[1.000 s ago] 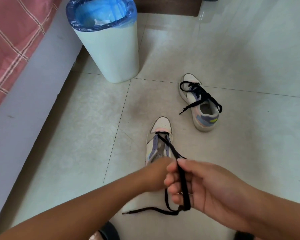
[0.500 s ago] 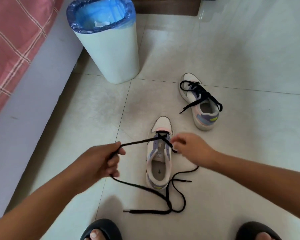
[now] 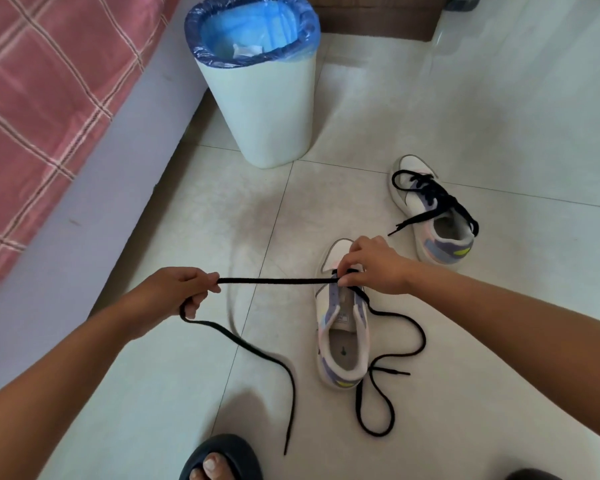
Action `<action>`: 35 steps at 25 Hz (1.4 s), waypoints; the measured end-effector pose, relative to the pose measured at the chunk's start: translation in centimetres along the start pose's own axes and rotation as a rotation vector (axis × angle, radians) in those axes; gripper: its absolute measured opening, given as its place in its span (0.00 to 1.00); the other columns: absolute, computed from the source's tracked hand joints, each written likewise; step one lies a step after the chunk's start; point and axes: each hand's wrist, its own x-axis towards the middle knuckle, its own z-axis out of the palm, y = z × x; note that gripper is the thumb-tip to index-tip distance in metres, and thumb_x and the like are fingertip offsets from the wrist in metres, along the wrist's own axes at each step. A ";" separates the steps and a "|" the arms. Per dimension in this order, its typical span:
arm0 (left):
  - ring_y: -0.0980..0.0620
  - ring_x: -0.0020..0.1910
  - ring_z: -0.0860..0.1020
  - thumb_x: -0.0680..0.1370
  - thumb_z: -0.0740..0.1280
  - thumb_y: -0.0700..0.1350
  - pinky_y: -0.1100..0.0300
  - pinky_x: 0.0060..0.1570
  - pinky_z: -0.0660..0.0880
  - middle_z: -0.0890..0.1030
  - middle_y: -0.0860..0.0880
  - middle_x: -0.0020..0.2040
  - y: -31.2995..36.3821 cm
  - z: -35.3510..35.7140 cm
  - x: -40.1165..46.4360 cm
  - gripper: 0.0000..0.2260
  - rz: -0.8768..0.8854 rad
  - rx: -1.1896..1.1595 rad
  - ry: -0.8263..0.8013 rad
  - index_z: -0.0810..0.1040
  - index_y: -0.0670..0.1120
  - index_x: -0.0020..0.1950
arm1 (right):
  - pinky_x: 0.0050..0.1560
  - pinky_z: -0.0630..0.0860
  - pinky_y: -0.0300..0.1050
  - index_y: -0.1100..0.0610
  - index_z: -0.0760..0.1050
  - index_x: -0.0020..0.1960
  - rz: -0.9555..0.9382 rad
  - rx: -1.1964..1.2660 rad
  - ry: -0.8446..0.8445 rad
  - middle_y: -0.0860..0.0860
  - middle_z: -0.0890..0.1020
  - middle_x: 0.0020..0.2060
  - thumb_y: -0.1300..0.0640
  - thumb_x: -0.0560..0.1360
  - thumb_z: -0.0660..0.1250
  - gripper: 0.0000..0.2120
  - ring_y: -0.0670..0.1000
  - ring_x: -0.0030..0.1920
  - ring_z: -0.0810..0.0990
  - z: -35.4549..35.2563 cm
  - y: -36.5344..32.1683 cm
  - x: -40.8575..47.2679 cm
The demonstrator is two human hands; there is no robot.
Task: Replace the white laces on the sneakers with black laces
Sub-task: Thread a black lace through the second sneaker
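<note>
Pulled farther left, the black lace [image 3: 274, 280] now stretches taut and level.
Left hand [image 3: 174, 292] grips it; right hand [image 3: 371, 265] pinches it at the near sneaker [image 3: 343, 327] eyelets on the floor [image 3: 187, 220].

Black laces [image 3: 274, 280]; white-lilac sneakers [image 3: 343, 336]; pink checked bedcover [image 3: 42, 98]; blue-lined white bin [image 3: 267, 109].

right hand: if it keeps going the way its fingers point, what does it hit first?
The right hand points left along the taut black lace it pinches, so it would probably meet the left hand gripping that lace; depth unclear.
</note>
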 end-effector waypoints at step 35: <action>0.51 0.30 0.69 0.79 0.63 0.47 0.55 0.43 0.74 0.71 0.48 0.32 -9.5 -3.2 0.5 0.12 -0.182 -0.097 -0.197 0.80 0.41 0.44 | 0.51 0.73 0.46 0.54 0.67 0.35 0.221 1.613 0.191 0.47 0.78 0.26 0.55 0.80 0.57 0.15 0.46 0.37 0.80 -8.1 -0.4 1.4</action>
